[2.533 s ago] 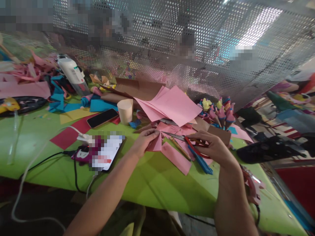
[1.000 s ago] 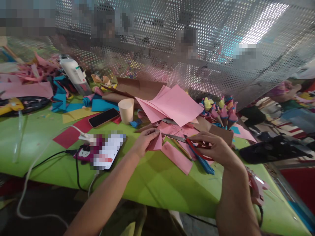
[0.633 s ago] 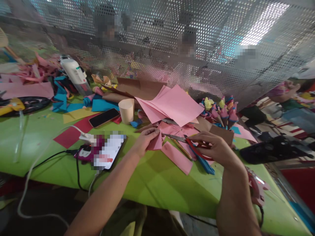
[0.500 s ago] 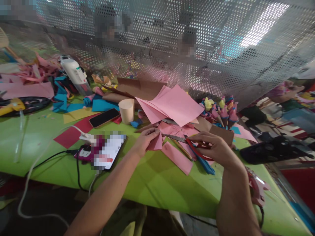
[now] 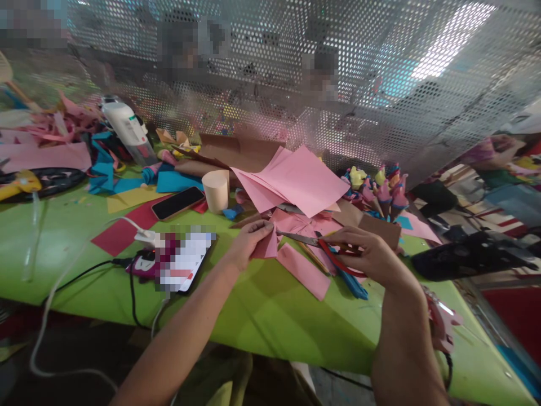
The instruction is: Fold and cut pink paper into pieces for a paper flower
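Between the thumb and fingers of my left hand [image 5: 250, 241] is a small folded piece of pink paper [image 5: 269, 246]. My right hand [image 5: 367, 251] grips red-handled scissors [image 5: 329, 251], whose blades point left and reach the paper's upper right edge. A pencil or thin stick seems to be tucked in the right hand too. Just below the blades lies a pink paper strip [image 5: 303, 272] on the green table. Behind the hands, a fanned stack of pink sheets [image 5: 296, 179] rests over brown paper and pink scraps.
A phone with a lit screen [image 5: 189, 262] and a power strip [image 5: 146, 264] with cables are left of my arm. A dark phone [image 5: 178, 203] and a beige cup-like roll [image 5: 216, 192] stand behind. Paper flowers [image 5: 382, 194], a black object [image 5: 469, 256] and a pink glue gun [image 5: 442, 324] are right.
Hands, scissors and paper keep nearly the same positions. The whole view has shifted very slightly.
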The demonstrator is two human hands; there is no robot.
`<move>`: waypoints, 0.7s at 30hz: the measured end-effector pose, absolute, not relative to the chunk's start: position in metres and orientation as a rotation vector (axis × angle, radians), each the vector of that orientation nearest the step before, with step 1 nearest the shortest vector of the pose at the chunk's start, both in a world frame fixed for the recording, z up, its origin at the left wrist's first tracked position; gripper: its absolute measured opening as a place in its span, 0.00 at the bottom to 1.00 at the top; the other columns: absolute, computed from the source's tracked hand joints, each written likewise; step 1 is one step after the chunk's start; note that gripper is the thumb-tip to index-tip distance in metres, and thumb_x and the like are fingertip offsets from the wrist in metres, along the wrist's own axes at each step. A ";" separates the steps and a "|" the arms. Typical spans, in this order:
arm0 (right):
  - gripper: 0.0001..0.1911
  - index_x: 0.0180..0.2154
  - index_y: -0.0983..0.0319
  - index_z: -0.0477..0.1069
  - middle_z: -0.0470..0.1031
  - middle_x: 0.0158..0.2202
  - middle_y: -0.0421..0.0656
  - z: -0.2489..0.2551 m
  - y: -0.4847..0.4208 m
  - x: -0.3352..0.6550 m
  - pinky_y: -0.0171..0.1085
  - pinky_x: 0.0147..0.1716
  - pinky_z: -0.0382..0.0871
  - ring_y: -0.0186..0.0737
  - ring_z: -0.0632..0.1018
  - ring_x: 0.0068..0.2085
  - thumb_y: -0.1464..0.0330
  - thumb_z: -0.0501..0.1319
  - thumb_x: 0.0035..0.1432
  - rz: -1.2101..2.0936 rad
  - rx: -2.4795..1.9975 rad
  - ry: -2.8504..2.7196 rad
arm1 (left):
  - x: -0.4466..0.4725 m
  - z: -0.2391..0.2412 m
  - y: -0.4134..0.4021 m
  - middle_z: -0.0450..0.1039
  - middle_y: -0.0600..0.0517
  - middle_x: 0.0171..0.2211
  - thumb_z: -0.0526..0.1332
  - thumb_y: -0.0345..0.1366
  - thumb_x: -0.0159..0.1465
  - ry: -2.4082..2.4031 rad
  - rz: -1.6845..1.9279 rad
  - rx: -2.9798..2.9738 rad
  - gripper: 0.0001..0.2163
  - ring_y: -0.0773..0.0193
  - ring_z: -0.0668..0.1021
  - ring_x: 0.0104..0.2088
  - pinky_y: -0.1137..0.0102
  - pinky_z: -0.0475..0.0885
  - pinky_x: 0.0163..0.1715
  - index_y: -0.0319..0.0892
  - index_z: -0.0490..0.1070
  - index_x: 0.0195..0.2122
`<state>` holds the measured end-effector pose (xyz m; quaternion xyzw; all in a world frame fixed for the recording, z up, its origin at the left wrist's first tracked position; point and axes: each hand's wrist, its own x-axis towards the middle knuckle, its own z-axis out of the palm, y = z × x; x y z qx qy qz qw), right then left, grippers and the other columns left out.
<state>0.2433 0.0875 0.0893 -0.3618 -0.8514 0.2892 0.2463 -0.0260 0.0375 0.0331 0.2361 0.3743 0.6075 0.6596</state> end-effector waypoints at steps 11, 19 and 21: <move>0.17 0.46 0.57 0.80 0.80 0.42 0.45 0.090 0.088 0.245 0.34 0.35 0.74 0.40 0.81 0.37 0.70 0.63 0.55 0.793 -0.969 -2.359 | -0.026 0.034 0.037 0.77 0.52 0.25 0.77 0.39 0.47 0.852 1.387 0.513 0.14 0.65 0.80 0.27 0.68 0.78 0.35 0.38 0.76 0.27; 0.16 0.46 0.56 0.80 0.79 0.39 0.44 0.092 0.086 0.244 0.33 0.33 0.72 0.38 0.79 0.34 0.70 0.63 0.56 0.786 -0.948 -2.368 | -0.026 0.030 0.039 0.78 0.51 0.26 0.75 0.38 0.50 0.874 1.403 0.528 0.11 0.66 0.80 0.27 0.69 0.77 0.34 0.38 0.77 0.28; 0.16 0.46 0.56 0.80 0.79 0.38 0.44 0.093 0.086 0.244 0.33 0.32 0.72 0.37 0.79 0.34 0.70 0.63 0.56 0.787 -0.946 -2.374 | -0.027 0.029 0.039 0.78 0.51 0.26 0.75 0.38 0.51 0.879 1.402 0.532 0.11 0.66 0.80 0.27 0.69 0.77 0.33 0.37 0.76 0.27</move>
